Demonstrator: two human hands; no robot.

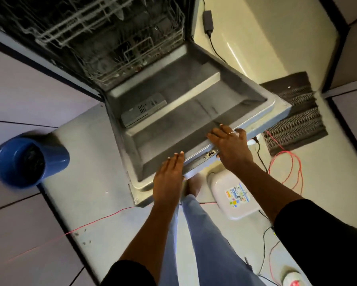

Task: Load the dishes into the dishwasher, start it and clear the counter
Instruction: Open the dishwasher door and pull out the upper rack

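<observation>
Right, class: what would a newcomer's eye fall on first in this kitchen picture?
The open dishwasher door fills the centre, with the left hand and right hand resting on its front edge. Behind it, wire racks show in the dark tub. A bright blue cup stands out at the far left.
</observation>
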